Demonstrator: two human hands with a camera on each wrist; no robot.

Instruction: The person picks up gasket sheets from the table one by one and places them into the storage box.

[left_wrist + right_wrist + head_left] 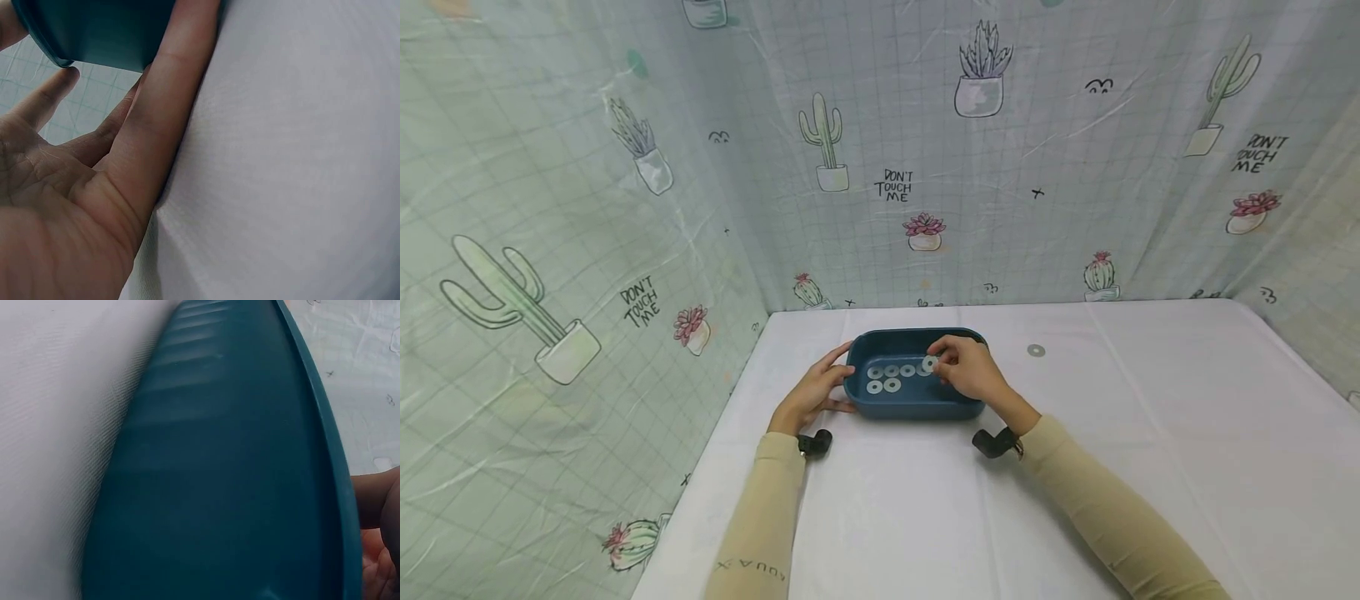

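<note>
A dark blue rectangular tray [917, 412] holds several flat grey metal washers [892, 385] on its floor, mostly towards its left half. At the tray's left end my left hand [811, 395] rests with spread, fairly straight fingers [156, 112] against the outer wall and the thumb at the rim. My right hand [972, 368] reaches over the tray's right side and pinches a washer [929, 364] between thumb and fingertips, just above the floor. In the right wrist view, the tray's outer wall [206, 469] hides most of that hand.
One more washer [1036, 351] lies on the white tablecloth [1120, 442] to the right of the tray. Behind and to the left hangs a cactus-print curtain [865, 250]. A black wrist camera [995, 442] sits at the right wrist, another [816, 443] at the left.
</note>
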